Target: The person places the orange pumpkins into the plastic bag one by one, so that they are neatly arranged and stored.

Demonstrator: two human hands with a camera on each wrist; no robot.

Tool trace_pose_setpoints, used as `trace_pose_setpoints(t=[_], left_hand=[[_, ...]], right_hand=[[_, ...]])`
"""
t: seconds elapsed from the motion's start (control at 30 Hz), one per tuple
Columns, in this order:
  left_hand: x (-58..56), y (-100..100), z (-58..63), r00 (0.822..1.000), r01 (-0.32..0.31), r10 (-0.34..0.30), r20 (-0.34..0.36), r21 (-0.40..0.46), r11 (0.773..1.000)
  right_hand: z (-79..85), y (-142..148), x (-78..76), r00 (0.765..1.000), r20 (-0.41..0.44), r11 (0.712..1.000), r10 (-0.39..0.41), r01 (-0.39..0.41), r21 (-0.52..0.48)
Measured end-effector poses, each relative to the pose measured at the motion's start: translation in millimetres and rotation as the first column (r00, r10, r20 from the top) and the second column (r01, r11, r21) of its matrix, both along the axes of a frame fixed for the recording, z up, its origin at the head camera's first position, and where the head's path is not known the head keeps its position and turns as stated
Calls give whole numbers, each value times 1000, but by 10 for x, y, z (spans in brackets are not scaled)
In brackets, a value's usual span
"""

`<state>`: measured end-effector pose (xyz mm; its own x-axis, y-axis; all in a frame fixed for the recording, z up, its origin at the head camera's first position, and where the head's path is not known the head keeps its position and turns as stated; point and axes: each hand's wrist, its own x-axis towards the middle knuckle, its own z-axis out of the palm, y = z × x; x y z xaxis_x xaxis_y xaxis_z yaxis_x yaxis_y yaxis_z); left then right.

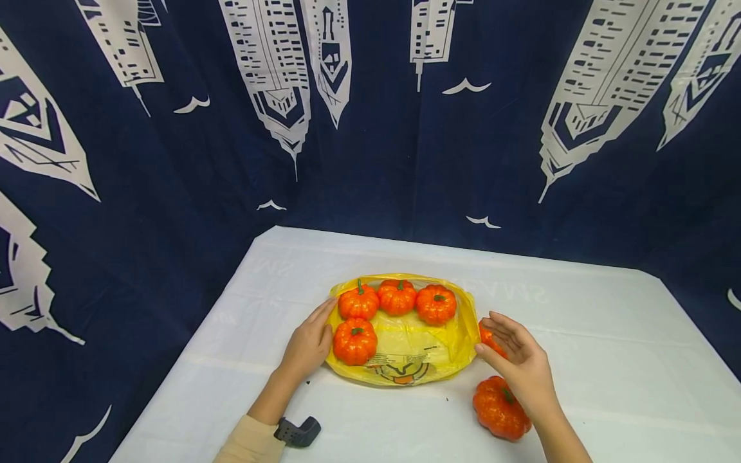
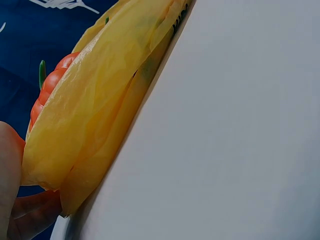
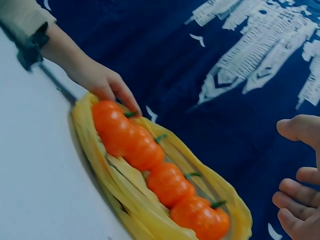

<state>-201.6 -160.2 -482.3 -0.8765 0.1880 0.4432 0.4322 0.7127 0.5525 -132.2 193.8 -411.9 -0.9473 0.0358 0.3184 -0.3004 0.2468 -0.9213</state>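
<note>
A yellow plastic bag (image 1: 417, 334) lies spread with its mouth facing up. Several small orange pumpkins with green stems sit inside, three along the far side and another pumpkin (image 1: 355, 342) at the near left. At the bag's left rim, my left hand (image 1: 308, 341) touches the plastic with its fingers extended; in the left wrist view, the bag (image 2: 95, 120) passes between its digits. My right hand (image 1: 523, 360), relaxed and holding nothing, is by the right rim. It partly covers one loose pumpkin (image 1: 485, 332); another loose pumpkin (image 1: 499, 408) lies nearer, below the palm.
A white cloth covers the table (image 1: 382, 424). Behind it hangs a dark blue curtain (image 1: 370, 161) printed with white buildings and birds. A dark band (image 1: 298, 432) is on the left wrist. Small dark specks dot the cloth in front of the bag.
</note>
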Motion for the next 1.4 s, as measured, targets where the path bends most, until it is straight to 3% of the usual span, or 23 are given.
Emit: trace_pose_setpoints(t=[0.13, 0.37, 0.67, 0.8, 0.97, 1.1, 1.4], left_hand=[[4, 0, -4, 1000, -3, 3, 5, -1, 1000], [1, 0, -5, 1000, -5, 5, 3, -2, 1000], [-7, -6, -5, 1000, -2, 2, -2, -1, 1000], [-7, -4, -2, 1000, 4, -4, -9, 2, 1000], [-6, 0, -3, 1000, 8, -8, -22, 0, 1000], [-9, 3, -10, 1000, 6, -6, -25, -3, 1000], [-8, -2, -4, 1000, 9, -9, -26, -2, 1000]], right_hand=[[-30, 149, -32, 999, -35, 1000, 1, -1, 17], [-158, 412, -166, 989, -141, 994, 46, -60, -93], [-374, 611, -325, 995, -99, 1000, 6, -7, -5], [-493, 669, -371, 999, -50, 1000, 18, -18, 10], [-594, 688, -379, 997, 72, 1000, -2, 0, 27], [-625, 688, -390, 985, 169, 998, -33, 23, 64], [-702, 681, -422, 957, 287, 996, -42, 18, 86]])
